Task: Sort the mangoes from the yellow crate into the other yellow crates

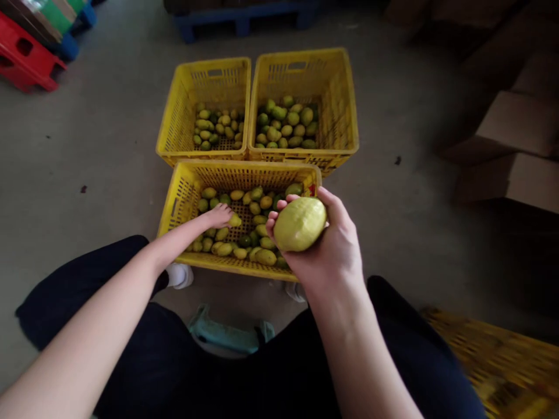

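My right hand is raised over the right end of the near yellow crate, palm up. Its fingers are closed round a large yellow-green lemon. Down inside the same crate is my left hand, its fingers closed on a smaller yellow lemon. Around it lie many more lemons, some yellow and some green, with the slatted crate floor showing between them. My right hand hides part of the crate's right side.
Behind the near crate stand two more yellow crates, the left one and the right one, both holding lemons. Cardboard boxes are at the right, a red stool at upper left, a blue pallet at the back, and a teal stool below.
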`<act>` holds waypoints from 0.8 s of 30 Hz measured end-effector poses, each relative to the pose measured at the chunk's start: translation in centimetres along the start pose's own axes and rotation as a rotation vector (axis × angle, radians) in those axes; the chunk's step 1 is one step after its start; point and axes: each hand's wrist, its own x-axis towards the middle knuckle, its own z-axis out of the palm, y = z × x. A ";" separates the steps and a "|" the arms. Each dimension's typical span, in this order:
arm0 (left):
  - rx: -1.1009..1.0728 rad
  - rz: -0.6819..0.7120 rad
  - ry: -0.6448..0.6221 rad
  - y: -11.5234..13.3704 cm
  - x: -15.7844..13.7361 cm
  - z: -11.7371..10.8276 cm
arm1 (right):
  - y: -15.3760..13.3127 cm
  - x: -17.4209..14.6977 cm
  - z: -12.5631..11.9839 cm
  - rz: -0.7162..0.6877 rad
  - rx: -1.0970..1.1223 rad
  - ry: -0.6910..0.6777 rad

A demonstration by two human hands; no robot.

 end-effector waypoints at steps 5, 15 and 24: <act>-0.448 -0.119 0.285 2.6 -4.5 -7.9 | 0.6 0.0 1.0 0.018 -0.052 -0.115; -1.473 0.130 0.417 12.4 -13.2 -11.6 | 3.2 -0.1 2.9 -0.319 -0.714 -0.183; -0.960 0.222 0.688 12.8 -13.9 -9.1 | 5.4 0.7 0.2 -0.969 -1.137 -0.292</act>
